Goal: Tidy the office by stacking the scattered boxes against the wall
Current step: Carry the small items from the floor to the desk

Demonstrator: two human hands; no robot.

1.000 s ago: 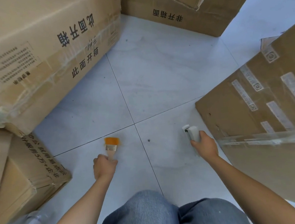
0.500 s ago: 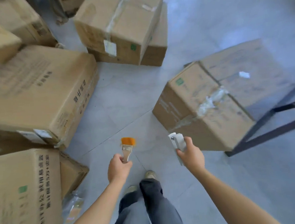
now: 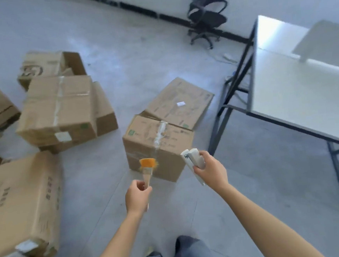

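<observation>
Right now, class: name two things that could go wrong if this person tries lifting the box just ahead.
Both hands are full: the left hand grips a brush, the right hand a white tool, so the box could slip or a tool drop.
The box sits near the table leg; carrying it off might bump or trip on that frame.

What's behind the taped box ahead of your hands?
A lower cardboard box with a white label lies behind the taped box. Its near edge and any gap between them are hidden.
</observation>
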